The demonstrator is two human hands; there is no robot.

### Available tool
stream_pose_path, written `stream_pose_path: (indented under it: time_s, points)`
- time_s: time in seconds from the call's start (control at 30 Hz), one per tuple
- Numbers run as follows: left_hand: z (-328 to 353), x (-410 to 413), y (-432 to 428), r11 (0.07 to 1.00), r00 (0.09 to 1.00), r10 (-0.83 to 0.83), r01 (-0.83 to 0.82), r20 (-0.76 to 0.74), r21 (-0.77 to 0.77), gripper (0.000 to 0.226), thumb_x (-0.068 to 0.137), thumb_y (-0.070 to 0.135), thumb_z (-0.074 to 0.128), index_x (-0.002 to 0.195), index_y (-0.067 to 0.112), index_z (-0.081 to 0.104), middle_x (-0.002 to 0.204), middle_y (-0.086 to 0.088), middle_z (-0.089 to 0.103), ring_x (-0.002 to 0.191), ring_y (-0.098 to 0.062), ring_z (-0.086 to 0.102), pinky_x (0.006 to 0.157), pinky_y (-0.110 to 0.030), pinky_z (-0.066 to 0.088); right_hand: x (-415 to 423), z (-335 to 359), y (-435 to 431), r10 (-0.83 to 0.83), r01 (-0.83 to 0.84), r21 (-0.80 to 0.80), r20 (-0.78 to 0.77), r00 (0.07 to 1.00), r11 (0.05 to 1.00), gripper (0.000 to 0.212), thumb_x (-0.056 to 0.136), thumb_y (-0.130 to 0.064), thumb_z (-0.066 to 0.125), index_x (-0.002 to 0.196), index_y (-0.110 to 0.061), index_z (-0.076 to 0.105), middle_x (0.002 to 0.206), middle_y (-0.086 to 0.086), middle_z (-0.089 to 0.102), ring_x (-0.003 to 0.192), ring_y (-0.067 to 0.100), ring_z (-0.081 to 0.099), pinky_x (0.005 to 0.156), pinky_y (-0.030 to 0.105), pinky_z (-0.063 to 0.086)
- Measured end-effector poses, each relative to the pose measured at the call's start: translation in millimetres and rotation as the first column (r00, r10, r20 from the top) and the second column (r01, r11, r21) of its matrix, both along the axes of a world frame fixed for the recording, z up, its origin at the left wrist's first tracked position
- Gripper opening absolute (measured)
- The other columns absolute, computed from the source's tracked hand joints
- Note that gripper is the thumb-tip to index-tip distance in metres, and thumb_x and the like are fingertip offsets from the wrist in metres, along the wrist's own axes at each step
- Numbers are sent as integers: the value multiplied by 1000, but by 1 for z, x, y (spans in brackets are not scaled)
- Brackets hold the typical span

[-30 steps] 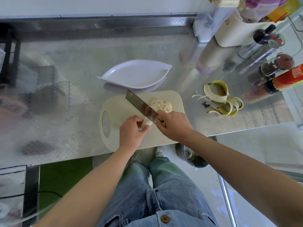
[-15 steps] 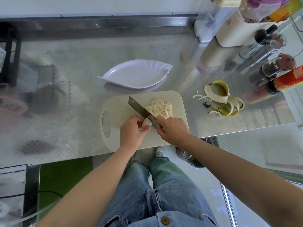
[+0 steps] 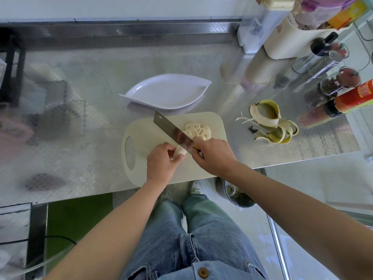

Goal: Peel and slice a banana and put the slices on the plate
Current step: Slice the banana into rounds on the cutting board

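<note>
1. I see the cream plastic cutting board (image 3: 145, 128) at the near edge of the patterned steel counter (image 3: 80, 138), with the white leaf-shaped plate (image 3: 167, 91) just behind it.
2. The pale round banana slices (image 3: 196, 130) sit on the board's right half, the peeled banana stub (image 3: 180, 152) left of them and the steel cleaver (image 3: 171, 128) between.
3. The yellow banana peel (image 3: 270, 122) lies on the counter, right of the board.

knife (image 3: 171, 129): handle hidden inside the right hand (image 3: 214, 155); blade covers part of the slices (image 3: 198, 130). banana stub (image 3: 180, 152): mostly covered by curled fingers of the left hand (image 3: 161, 161). small dark object (image 3: 252, 129) beside the peel (image 3: 268, 120): too small to identify. red bottle (image 3: 355, 98) and containers (image 3: 282, 37), top right: cut off by the frame edges. bowl (image 3: 239, 197) below the counter (image 3: 84, 162): partly behind the right forearm. counter, left part: blurred, dark patches unreadable.
</note>
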State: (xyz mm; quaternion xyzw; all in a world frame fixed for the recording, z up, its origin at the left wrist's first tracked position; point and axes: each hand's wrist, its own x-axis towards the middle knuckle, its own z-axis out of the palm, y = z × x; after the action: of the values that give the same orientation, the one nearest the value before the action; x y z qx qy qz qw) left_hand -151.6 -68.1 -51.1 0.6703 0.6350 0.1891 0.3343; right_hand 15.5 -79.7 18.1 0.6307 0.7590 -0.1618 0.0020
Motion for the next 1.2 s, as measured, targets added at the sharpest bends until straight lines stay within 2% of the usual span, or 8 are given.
stream_pose_path:
  time_s: [0.23,0.43,0.53,0.67,0.8,0.87,0.97,1.2]
  points:
    - [0,0,0,1000,1000,17,-17,25,-24,21,76,34,77,85,17,66,78,1,66,69,-16,60,67,-33,48,-2,-7,-1,-21,22,-52,17,1000,998,17,93,-24,41,79,-18,32,52,-7,28,44,11,25,47,27,16]
    - [0,-1,0,999,999,30,-29,41,-43,22,76,34,78,87,17,67,79,1,67,71,-16,61,70,-34,50,-5,-24,-3,-28,29,-70,18,999,997,19,96,-31,37,85,-16,41,55,-3,33,47,18,35,52,27,28]
    - [2,-1,1,999,999,30,-28,38,-39,23,76,34,78,88,16,68,79,1,68,71,-16,62,69,-33,49,-6,-27,-2,-17,19,-62,22,1000,998,21,96,-31,35,91,-14,47,58,-2,37,50,20,39,50,26,29]
    - [4,-1,1,999,999,28,-27,28,-45,25,75,34,79,89,16,69,79,2,67,71,-16,62,68,-31,48,-8,-30,-2,-8,11,-101,27,1000,995,25,96,-33,34,98,-14,49,65,1,47,59,24,50,59,33,45]
    - [5,0,1,999,1000,21,-20,19,-41,23,76,34,78,88,17,69,79,3,68,71,-16,62,67,-31,47,-6,-26,-2,-14,15,-73,23,1000,997,22,97,-32,35,92,-14,48,59,-2,40,56,24,45,55,30,36]
    - [5,0,1,999,1000,17,-16,8,-36,22,77,34,77,87,17,68,79,2,68,71,-16,62,67,-30,46,-5,-19,-2,-22,22,-43,-1,1000,999,17,96,-30,38,85,-17,42,53,-6,31,51,22,38,53,29,27]
    - [5,0,1,1000,1000,0,0,-10,-14,23,77,34,76,88,16,68,82,2,68,72,-16,62,66,-30,45,-3,-9,0,-34,34,-3,-32,999,999,19,95,-28,41,79,-19,34,51,-8,27,49,23,34,49,28,21]
    - [5,-1,1,1000,1000,5,-5,-5,-14,23,77,35,77,87,17,68,81,2,68,72,-16,62,68,-34,48,-5,-7,0,10,-10,-38,11,1000,999,20,96,-31,38,81,-19,33,53,-6,29,52,24,38,53,28,25]
